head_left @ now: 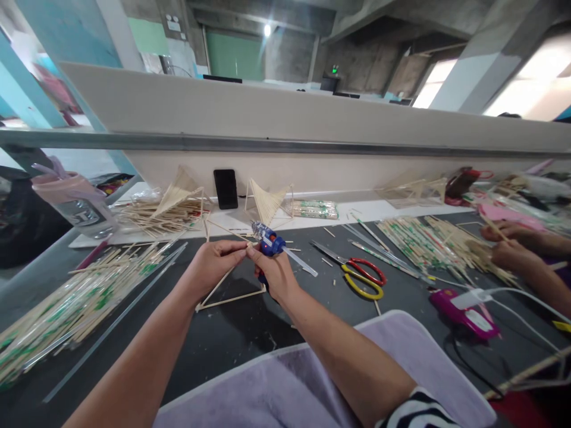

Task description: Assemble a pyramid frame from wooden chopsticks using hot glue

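Blue glue gun [271,242], within right grip [278,274]

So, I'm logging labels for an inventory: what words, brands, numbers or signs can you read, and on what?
Nothing reads with certainty.
Pink cup: possibly "ST", blurred.
Blue glue gun: markings too small.
Stick packets: green print, blurred.
Magenta power strip: label unreadable.
Lit green sign: too small.

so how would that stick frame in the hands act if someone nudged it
The stick frame is probably light, being thin sticks around open gaps. The visible sticks look straight, so likely stiff. Its corners may be fragile, since sticks seem to meet only at narrow ends.
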The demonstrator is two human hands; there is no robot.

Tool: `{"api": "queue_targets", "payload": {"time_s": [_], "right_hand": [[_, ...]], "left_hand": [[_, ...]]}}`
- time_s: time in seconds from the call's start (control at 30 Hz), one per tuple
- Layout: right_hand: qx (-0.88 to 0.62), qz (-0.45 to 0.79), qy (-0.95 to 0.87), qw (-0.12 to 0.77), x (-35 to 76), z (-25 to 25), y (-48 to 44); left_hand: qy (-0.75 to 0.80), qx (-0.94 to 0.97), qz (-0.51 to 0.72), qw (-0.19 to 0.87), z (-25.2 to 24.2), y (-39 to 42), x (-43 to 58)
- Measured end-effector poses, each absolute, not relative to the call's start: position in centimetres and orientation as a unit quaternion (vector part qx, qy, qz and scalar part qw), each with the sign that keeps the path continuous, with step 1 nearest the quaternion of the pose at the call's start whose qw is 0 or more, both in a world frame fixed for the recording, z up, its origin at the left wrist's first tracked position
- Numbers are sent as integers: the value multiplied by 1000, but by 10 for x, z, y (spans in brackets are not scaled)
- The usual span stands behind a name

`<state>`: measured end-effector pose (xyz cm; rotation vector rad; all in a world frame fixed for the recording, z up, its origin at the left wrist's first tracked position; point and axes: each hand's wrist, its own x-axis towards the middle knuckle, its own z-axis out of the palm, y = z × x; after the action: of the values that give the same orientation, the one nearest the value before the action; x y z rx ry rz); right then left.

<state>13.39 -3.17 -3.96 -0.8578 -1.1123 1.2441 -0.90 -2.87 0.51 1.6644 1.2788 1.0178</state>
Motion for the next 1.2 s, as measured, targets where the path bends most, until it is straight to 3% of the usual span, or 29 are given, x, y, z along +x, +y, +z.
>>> {"api": "queue_targets", "payload": {"time_s": [0.27, 1.2], "right_hand": [[-360, 550, -468, 590, 135, -40, -31], [-398, 503, -501, 581, 137, -41, -33]], "left_hand": [[499, 614, 415, 449, 7, -30, -5], [522, 599, 420, 438, 11, -31, -3]]}}
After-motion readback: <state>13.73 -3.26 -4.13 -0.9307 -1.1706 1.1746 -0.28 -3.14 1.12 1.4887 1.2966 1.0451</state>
